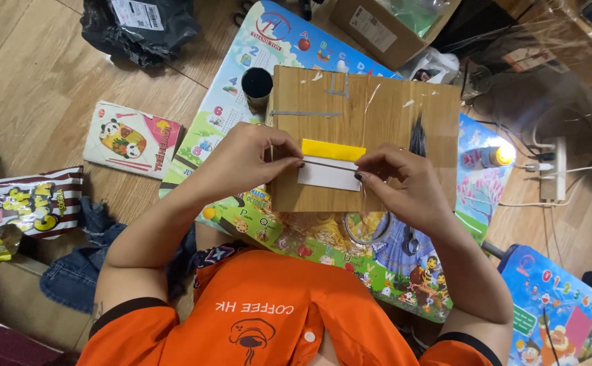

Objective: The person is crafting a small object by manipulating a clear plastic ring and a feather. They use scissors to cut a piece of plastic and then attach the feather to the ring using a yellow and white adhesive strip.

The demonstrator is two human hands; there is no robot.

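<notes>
Head view, left hand (245,159) and right hand (398,179) pinching thin stick (328,165) across yellow-white paper (330,165), wooden board (377,115)

From my remote seat the view is evenly and softly lit, bright overall, with warm tones on the wooden board (364,129). Shadows are faint and short: a soft one lies under the left hand (245,163) and the right hand (404,183) on that board. Up and right of the board a clear plastic sheet (547,61) throws hazy glare and dulls what lies beneath it. Just right of the board, a small bottle's yellow cap (505,156) glows overexposed. Focus is crisp around the board; lines bow outward toward the frame's corners.
</notes>
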